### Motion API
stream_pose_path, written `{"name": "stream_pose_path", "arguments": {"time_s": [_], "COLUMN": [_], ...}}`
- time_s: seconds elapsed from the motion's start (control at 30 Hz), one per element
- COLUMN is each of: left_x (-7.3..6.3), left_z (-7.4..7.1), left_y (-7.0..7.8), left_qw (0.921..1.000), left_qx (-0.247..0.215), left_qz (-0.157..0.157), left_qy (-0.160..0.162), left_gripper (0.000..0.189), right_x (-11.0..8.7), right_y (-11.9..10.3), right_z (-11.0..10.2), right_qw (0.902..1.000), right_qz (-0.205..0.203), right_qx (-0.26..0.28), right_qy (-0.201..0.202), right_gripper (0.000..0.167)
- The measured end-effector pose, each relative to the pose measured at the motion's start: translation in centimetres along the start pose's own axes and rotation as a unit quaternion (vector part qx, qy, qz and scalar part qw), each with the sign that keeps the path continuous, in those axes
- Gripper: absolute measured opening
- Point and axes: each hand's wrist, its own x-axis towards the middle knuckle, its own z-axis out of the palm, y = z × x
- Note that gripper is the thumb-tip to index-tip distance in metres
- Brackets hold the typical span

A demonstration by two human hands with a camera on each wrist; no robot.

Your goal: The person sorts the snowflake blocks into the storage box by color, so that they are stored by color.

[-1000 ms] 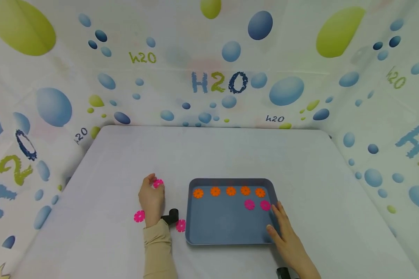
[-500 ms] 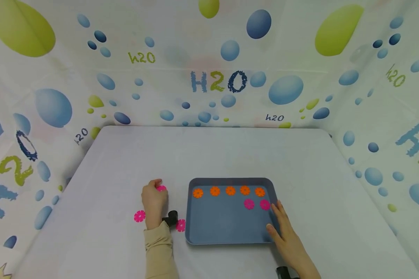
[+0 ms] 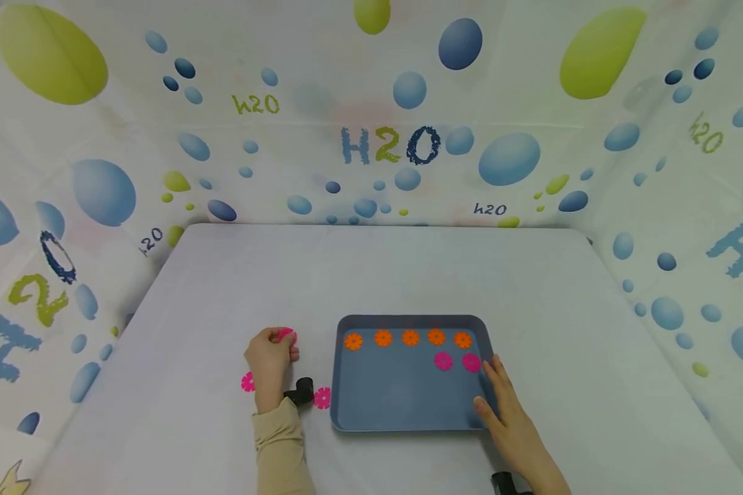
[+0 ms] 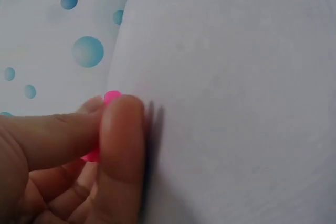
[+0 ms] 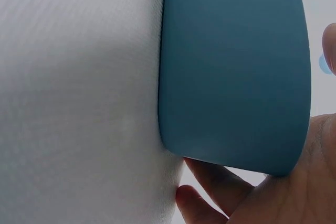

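Observation:
My left hand point(image 3: 269, 361) pinches a pink flower-shaped piece point(image 3: 287, 335) between thumb and fingertips, left of the tray. In the left wrist view only slivers of this pink piece point(image 4: 112, 96) show past the fingers. Another pink flower piece point(image 3: 248, 381) lies partly hidden by that wrist, and one more pink flower point(image 3: 322, 398) sits beside the tray's left rim. My right hand point(image 3: 512, 424) rests at the right side of the blue-grey tray point(image 3: 396, 399), fingers straight along the edge. In the right wrist view it touches the outer wall of the tray point(image 5: 236, 77) near a corner.
Inside the tray, a row of several orange flower pieces point(image 3: 411, 337) runs along the far side. Below its right end lie two pink flowers, the left one point(image 3: 443, 361) and the right one point(image 3: 471, 362). A white cloth covers the table point(image 3: 371, 268); a patterned curtain point(image 3: 309, 103) stands behind.
My left hand has come slightly nearer and turned, so the pinched pink flower shifts a little right and toward me. The right hand and the tray stay in place.

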Motion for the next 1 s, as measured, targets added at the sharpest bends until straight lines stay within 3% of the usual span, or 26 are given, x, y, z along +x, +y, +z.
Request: {"name": "stream_pose_path", "arguments": {"time_s": [0.13,0.3,0.63,0.8,1.0], "left_x": [-0.1,-0.4,-1.3,-1.7,-2.1], "left_z": [-0.3,-0.7,-1.0,-0.4,1.0], "left_y": [0.5,1.6,4.2,5.1,6.2], "left_qw": [0.9996,0.9992,0.9936,0.9907,0.9846], "left_qx": [-0.018,-0.026,-0.070,-0.081,-0.099], "left_qz": [-0.014,-0.006,-0.005,-0.013,0.001], "left_qy": [-0.017,-0.029,-0.088,-0.109,-0.144], "left_gripper": [0.025,0.026,0.031,0.032,0.031], "right_x": [0.0,0.2,0.0,-0.1,0.0], "right_y": [-0.1,-0.1,0.2,0.3,0.4], "right_z": [0.0,0.0,0.1,0.2,0.2], "right_qw": [1.0000,1.0000,1.0000,1.0000,1.0000], "right_qz": [0.001,-0.006,0.001,-0.002,0.004], "right_qx": [0.000,0.002,-0.001,-0.001,0.002], "right_qy": [0.001,0.004,0.002,0.002,-0.002], "right_gripper": [0.062,0.062,0.062,0.062,0.061]}}
